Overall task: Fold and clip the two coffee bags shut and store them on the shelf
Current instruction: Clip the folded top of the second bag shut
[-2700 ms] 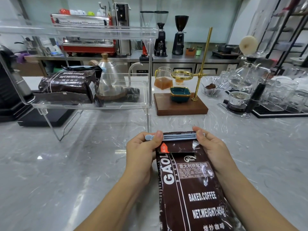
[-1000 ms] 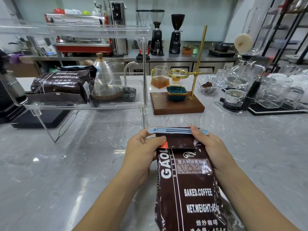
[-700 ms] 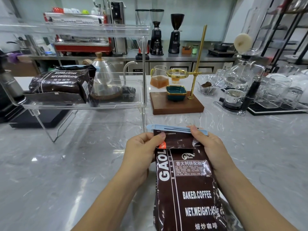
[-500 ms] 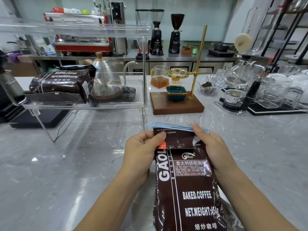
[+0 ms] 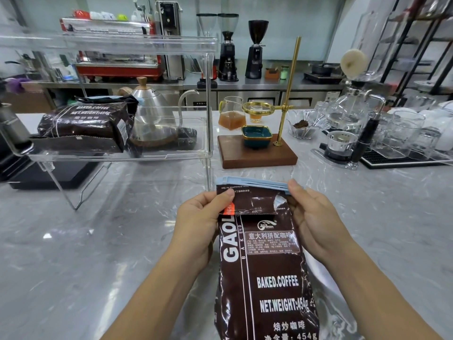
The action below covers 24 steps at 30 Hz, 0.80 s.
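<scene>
A dark brown coffee bag (image 5: 264, 273) lies on the marble counter in front of me, its top folded over. A light blue clip (image 5: 255, 182) sits behind the fold at the bag's top edge. My left hand (image 5: 198, 224) pinches the folded flap at its left corner. My right hand (image 5: 311, 217) holds the bag's right top corner, its fingertips on the clip's right end. A second coffee bag (image 5: 83, 126), with a blue clip on its far end, lies on the lower tier of the clear acrylic shelf (image 5: 117, 157) at the left.
A steel gooseneck kettle (image 5: 152, 111) stands behind the shelf. A wooden base with a brass dripper stand (image 5: 257, 153) and a teal dish sits beyond the bag. Glass brewers and cups (image 5: 397, 136) crowd the right. A black scale (image 5: 44, 175) lies under the shelf.
The clip has come off the front of the fold and now sits behind the bag's top edge. My left thumb moved from the clip's end onto the folded flap.
</scene>
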Motion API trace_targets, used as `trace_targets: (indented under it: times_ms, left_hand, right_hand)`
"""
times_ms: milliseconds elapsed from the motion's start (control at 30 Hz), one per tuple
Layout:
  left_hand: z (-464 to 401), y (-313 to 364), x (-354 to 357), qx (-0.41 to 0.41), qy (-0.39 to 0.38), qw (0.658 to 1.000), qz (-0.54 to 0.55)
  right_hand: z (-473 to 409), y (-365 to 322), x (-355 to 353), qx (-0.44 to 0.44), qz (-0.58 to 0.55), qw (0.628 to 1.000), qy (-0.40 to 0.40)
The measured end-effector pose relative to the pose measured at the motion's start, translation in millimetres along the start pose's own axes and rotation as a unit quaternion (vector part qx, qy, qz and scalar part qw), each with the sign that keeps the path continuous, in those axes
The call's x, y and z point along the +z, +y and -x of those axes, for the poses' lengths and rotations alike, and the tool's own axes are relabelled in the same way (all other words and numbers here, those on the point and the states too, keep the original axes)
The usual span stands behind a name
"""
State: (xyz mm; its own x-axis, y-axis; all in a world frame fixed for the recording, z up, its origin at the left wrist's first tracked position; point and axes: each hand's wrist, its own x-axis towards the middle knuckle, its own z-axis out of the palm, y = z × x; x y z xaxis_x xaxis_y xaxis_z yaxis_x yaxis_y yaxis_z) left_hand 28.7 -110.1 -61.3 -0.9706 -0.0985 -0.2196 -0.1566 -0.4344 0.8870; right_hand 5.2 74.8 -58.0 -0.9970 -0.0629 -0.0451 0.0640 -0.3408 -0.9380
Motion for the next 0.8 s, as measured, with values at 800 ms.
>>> trace_targets:
  times_ms: [800]
  left_hand:
    - [1.3,1.9,3.6,0.019,-0.034,0.999,0.027]
  right_hand:
    - [-6.0,-7.4,-7.1,-0.027,-0.024,0.999,0.035]
